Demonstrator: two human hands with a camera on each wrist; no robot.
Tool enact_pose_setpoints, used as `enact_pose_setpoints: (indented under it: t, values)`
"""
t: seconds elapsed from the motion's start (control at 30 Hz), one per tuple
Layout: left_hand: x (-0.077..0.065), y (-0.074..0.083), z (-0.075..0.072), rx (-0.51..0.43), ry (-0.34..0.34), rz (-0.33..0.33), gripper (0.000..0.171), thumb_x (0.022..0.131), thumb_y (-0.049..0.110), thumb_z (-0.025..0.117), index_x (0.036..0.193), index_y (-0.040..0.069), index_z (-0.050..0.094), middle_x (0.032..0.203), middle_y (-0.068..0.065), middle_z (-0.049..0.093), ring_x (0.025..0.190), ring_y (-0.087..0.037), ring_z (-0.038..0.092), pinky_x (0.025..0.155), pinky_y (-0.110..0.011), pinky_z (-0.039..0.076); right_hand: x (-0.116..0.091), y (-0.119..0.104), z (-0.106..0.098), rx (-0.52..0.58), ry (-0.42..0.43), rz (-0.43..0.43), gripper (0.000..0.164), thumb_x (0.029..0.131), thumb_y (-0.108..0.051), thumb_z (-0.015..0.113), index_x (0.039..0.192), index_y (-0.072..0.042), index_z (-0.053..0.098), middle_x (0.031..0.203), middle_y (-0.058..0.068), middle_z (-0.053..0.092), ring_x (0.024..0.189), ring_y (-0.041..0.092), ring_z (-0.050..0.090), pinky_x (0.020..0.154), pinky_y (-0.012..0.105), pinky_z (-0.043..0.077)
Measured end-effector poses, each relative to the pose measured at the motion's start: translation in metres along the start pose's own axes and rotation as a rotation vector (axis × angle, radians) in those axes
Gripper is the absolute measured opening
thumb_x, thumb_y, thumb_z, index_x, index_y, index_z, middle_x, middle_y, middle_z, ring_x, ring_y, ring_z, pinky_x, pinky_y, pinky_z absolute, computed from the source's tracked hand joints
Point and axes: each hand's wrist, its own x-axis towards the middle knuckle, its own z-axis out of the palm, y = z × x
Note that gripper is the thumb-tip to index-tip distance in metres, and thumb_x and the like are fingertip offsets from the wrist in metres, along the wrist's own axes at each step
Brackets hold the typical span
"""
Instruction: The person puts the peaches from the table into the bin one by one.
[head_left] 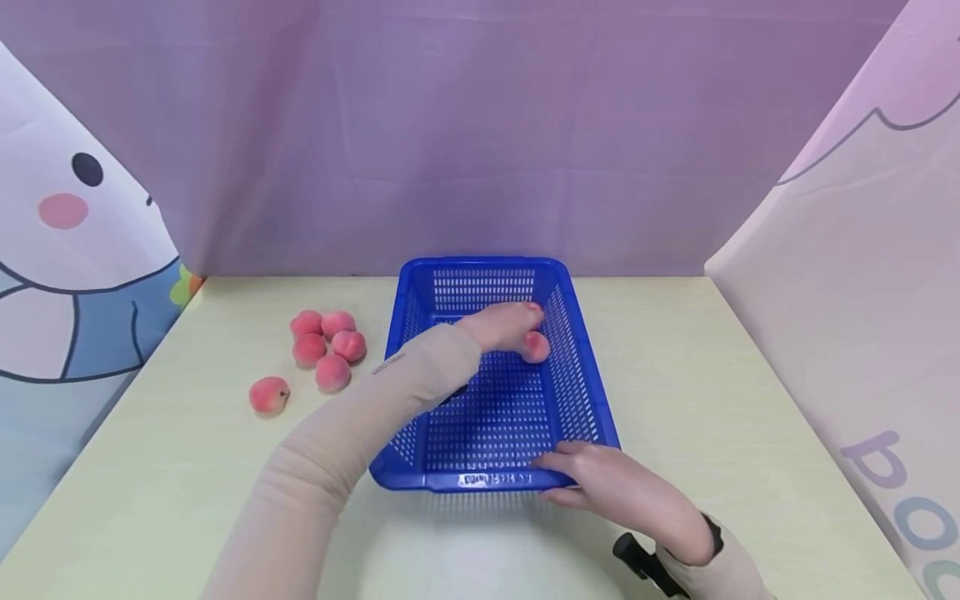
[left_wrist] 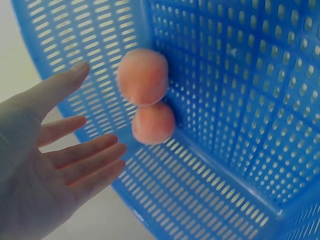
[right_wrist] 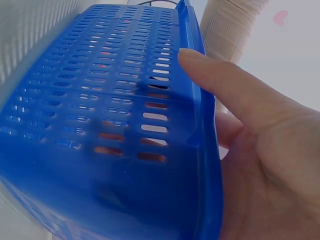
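Observation:
A blue plastic basket [head_left: 450, 482] with slotted walls stands in the middle of the table. My left hand [head_left: 504, 326] reaches into it near the right wall, fingers extended. Two pink peaches lie there; in the left wrist view an upper peach [left_wrist: 143, 77] touches a lower peach [left_wrist: 153, 123], both apart from the fingertips. My right hand [head_left: 600, 477] grips the basket's near right corner, and the right wrist view shows the thumb outside the wall with fingers behind the rim. Several more peaches [head_left: 333, 372] sit on the table left of the basket.
One peach [head_left: 268, 395] lies apart from the left cluster, nearer the front. A purple cloth backdrop [head_left: 480, 142] rises behind the pale table [head_left: 675, 375]. Printed cloth panels [head_left: 847, 292] stand at both sides. My left forearm crosses the basket's left rim.

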Motion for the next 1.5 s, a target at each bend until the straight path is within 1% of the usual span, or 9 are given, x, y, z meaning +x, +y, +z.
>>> enact_pose_setpoints:
  t: [0.07,0.27,0.43,0.67,0.77,0.9,1.0,1.3,1.5]
  values:
    - [-0.004,0.000,-0.004,-0.002,-0.004,0.003,0.029,0.084,0.019,0.058,0.110,0.005,0.059,0.105,-0.008,0.060,0.092,-0.018,0.052,0.086,-0.026,0.041,0.000,0.000,0.000,0.002,-0.003,0.002,0.026,0.082,-0.026,0.060,0.102,-0.009,0.062,0.090,0.000,0.061,0.081,0.013,0.058,0.071,0.027,0.049]
    - [-0.015,0.001,-0.012,0.006,-0.032,-0.050,0.047,0.084,0.030,0.058,0.126,0.012,0.048,0.123,-0.004,0.053,0.112,-0.015,0.047,0.097,-0.028,0.036,0.000,0.002,-0.001,0.004,-0.004,0.001,0.026,0.082,-0.025,0.060,0.102,-0.009,0.062,0.090,0.000,0.061,0.081,0.013,0.058,0.071,0.027,0.049]
    - [-0.026,0.002,-0.017,0.012,-0.039,-0.077,0.054,0.082,0.028,0.061,0.131,0.014,0.042,0.123,-0.006,0.051,0.113,-0.018,0.047,0.096,-0.031,0.037,0.000,0.002,0.000,0.002,0.001,-0.006,0.025,0.082,-0.025,0.060,0.101,-0.009,0.062,0.088,-0.001,0.060,0.079,0.011,0.057,0.070,0.026,0.049]
    - [-0.042,-0.001,-0.021,0.012,-0.005,-0.092,0.062,0.082,0.030,0.060,0.137,0.020,0.034,0.129,-0.006,0.047,0.119,-0.020,0.042,0.098,-0.034,0.034,-0.001,0.003,0.001,0.002,0.004,-0.007,0.025,0.082,-0.025,0.060,0.102,-0.010,0.062,0.089,-0.001,0.061,0.081,0.012,0.058,0.071,0.027,0.050]
    - [-0.048,-0.003,-0.022,0.005,0.003,-0.105,0.063,0.081,0.031,0.061,0.137,0.021,0.034,0.133,-0.005,0.043,0.123,-0.021,0.037,0.100,-0.036,0.032,-0.001,0.003,0.001,0.007,-0.001,-0.002,0.026,0.082,-0.025,0.060,0.103,-0.010,0.062,0.090,-0.001,0.061,0.081,0.012,0.058,0.071,0.027,0.050]
    - [-0.054,-0.006,-0.024,0.096,0.025,-0.084,0.061,0.080,0.032,0.062,0.134,0.015,0.039,0.133,-0.006,0.043,0.125,-0.022,0.034,0.101,-0.036,0.030,-0.001,0.003,0.001,0.012,-0.008,0.000,0.026,0.082,-0.025,0.060,0.103,-0.010,0.062,0.090,-0.001,0.060,0.081,0.012,0.058,0.071,0.027,0.050]
    - [-0.058,-0.009,-0.026,0.135,0.037,-0.074,0.059,0.081,0.033,0.061,0.132,0.011,0.042,0.132,-0.007,0.044,0.125,-0.022,0.034,0.101,-0.036,0.030,-0.002,0.003,0.001,0.013,-0.007,-0.004,0.026,0.082,-0.025,0.060,0.103,-0.010,0.062,0.090,-0.001,0.060,0.081,0.012,0.058,0.071,0.027,0.049]
    - [-0.074,-0.018,-0.031,0.146,0.076,-0.087,0.053,0.082,0.032,0.060,0.127,0.008,0.047,0.127,-0.011,0.048,0.119,-0.025,0.042,0.097,-0.039,0.036,-0.003,0.003,0.001,0.013,-0.004,0.010,0.026,0.082,-0.026,0.060,0.103,-0.010,0.062,0.089,-0.001,0.060,0.079,0.011,0.057,0.070,0.027,0.050]
    - [-0.089,-0.024,-0.034,0.120,0.134,-0.100,0.050,0.082,0.030,0.062,0.125,0.007,0.049,0.126,-0.014,0.049,0.118,-0.028,0.043,0.095,-0.040,0.037,-0.004,0.002,0.002,-0.002,0.014,-0.003,0.026,0.082,-0.027,0.060,0.102,-0.010,0.062,0.087,-0.002,0.060,0.078,0.011,0.057,0.069,0.026,0.050]
